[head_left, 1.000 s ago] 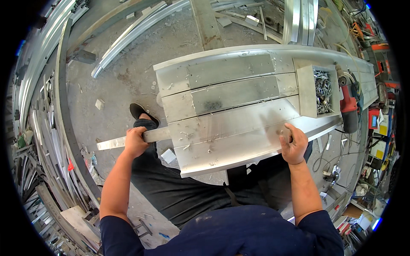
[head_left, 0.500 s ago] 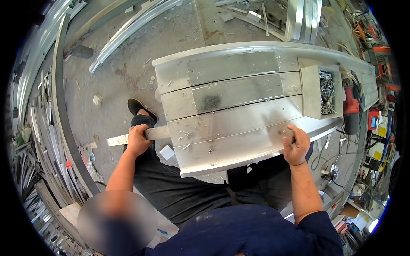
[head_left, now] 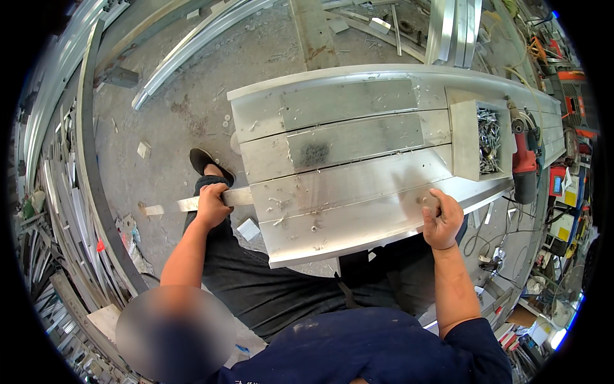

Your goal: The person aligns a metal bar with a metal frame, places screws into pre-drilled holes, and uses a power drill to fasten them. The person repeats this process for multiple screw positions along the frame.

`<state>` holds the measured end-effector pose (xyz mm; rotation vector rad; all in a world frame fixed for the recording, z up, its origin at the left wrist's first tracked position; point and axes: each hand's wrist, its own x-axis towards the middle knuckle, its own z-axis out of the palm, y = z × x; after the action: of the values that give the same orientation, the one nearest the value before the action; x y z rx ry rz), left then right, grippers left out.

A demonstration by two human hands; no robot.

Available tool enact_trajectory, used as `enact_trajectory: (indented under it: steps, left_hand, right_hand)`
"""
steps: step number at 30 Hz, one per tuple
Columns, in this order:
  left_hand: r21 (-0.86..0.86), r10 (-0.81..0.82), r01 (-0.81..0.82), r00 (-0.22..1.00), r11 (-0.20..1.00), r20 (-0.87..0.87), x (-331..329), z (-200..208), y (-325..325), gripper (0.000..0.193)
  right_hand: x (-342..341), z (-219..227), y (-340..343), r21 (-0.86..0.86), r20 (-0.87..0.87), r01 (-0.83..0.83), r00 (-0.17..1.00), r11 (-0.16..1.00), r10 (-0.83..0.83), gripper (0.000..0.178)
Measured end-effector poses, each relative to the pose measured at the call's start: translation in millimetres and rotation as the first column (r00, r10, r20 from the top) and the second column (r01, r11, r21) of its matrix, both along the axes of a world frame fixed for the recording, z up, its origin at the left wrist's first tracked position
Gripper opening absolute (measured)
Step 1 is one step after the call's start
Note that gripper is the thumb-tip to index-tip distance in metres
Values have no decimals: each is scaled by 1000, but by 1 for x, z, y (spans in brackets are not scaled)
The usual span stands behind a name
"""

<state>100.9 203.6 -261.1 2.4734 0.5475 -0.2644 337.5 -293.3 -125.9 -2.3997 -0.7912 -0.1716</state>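
Observation:
My left hand (head_left: 213,203) is closed round a flat metal bar (head_left: 240,196), just off the left end of a silvery metal worktop (head_left: 300,240). At that end edge the bar passes out of sight. My right hand (head_left: 444,219) rests at the near right part of the worktop, its fingers curled toward the thumb. Whether something small sits in those fingers is hidden. Two flat metal plates (head_left: 377,134) lie on the worktop behind, the nearer one with a dark patch of grit.
An open box (head_left: 464,139) of rivet-like metal pieces stands on the worktop's right, beside a red and black power tool (head_left: 524,160). Metal shavings dot the surface. Long profiles (head_left: 185,54) lie on the floor, and a crowded rack of offcuts (head_left: 57,211) lines the left.
My left hand has shifted slightly right, closer to the worktop's end, still gripping the metal bar. My right hand stays in nearly the same place.

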Motion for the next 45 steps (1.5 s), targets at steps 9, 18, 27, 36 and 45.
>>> enact_trajectory:
  steps: [9,18,27,36,45]
  left_hand:
    - [15,-40,40,999,999,29,8,-17,-5,31]
    - [-90,-46,56,993,994,110,13,-46,-1,30]
    - [-194,-47,77,987,978,153,19,-78,1,30]
    - [-197,-64,103,979,975,194,28,-74,-1,29]
    - [-188,-67,99,983,977,171,22,-79,2,30]
  right_hand:
    - [1,3,3,-8,50,-14,999,1000,14,41]
    - [1,4,3,-41,22,-21,1000,999,22,42]
    - [0,7,4,-61,9,-5,1000,998,6,43]
    - [1,8,5,-76,-14,2,1000,997,-3,42]
    - [0,7,7,-66,2,0,1000,998,0,40]
